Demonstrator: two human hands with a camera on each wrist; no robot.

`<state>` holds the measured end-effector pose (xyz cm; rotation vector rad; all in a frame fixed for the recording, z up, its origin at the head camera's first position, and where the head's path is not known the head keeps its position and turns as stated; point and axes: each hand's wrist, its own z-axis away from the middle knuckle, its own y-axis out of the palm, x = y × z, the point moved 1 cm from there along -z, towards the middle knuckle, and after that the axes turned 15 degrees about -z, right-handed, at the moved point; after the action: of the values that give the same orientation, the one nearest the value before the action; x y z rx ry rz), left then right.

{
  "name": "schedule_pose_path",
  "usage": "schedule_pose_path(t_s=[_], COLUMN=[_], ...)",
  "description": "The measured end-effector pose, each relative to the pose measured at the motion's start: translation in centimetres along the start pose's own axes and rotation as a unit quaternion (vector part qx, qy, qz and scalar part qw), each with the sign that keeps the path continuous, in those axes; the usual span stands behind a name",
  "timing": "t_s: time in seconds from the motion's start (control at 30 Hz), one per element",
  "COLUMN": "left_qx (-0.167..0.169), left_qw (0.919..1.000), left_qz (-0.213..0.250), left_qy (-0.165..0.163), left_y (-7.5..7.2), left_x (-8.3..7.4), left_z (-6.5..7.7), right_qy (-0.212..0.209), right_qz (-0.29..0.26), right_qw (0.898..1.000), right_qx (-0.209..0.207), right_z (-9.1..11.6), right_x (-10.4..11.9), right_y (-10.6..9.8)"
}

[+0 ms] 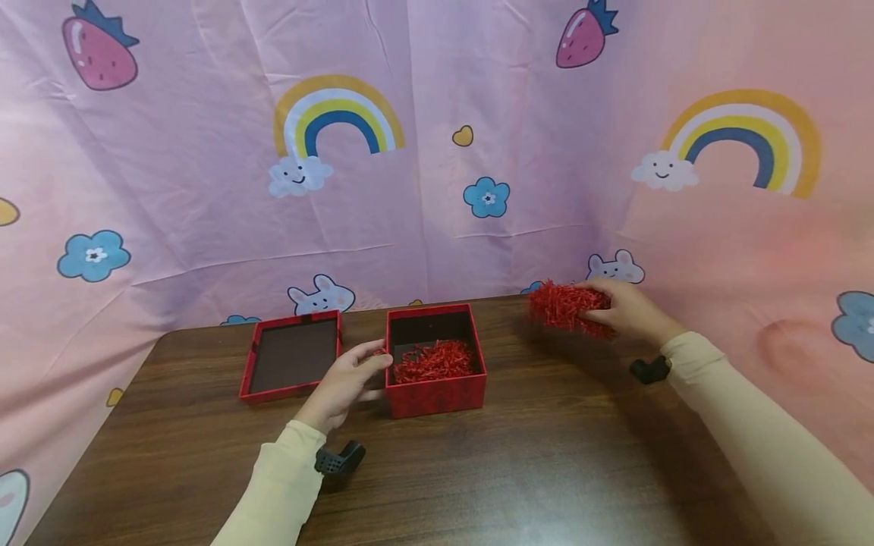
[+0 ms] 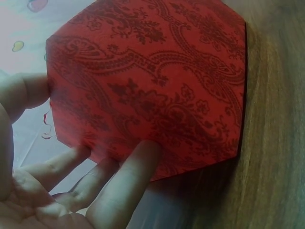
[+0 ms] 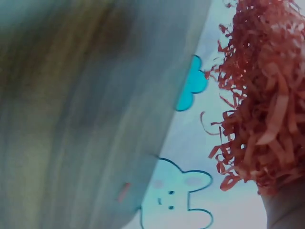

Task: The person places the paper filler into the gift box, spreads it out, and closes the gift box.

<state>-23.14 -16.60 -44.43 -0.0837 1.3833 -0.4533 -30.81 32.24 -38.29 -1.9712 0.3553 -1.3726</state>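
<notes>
An open red box, patterned in dark swirls and dark inside, stands mid-table with crinkled red shredded paper in it. My left hand touches the box's left side near the rim. The left wrist view shows its fairly straight fingers resting on the patterned wall. Off to the right, my right hand grips a big clump of red shredded paper raised over the table. That clump fills the right of the right wrist view and hides most of the fingers.
Left of the box lies its red-rimmed lid, dark inner face up. The brown wooden table ends at the back against a printed cloth. A small red paper scrap shows on the table in the right wrist view.
</notes>
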Motion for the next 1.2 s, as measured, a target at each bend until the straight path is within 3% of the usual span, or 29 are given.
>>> schedule_pose_path(t_s=[0.3,0.53,0.83,1.2], left_qx=[-0.011,-0.011,0.001,0.009], left_qw=[0.9998,0.9998,0.9998,0.9997], left_qz=[0.001,0.001,0.020,0.018], left_qy=[-0.015,-0.014,-0.007,-0.012], left_y=[0.1,0.1,0.1,0.0], left_x=[0.0,0.0,0.8,0.5], left_z=[-0.4,-0.3,-0.4,-0.1], right_qy=[-0.050,-0.063,-0.118,-0.119], right_qz=[0.015,0.029,0.044,0.047], right_qw=[0.998,0.997,0.992,0.991], right_qx=[-0.024,-0.028,-0.033,-0.031], right_z=[-0.7,-1.0,-1.5,-2.4], right_x=[2.2,4.3,6.5,9.1], right_y=[-2.1,-3.3,-3.5,-2.3])
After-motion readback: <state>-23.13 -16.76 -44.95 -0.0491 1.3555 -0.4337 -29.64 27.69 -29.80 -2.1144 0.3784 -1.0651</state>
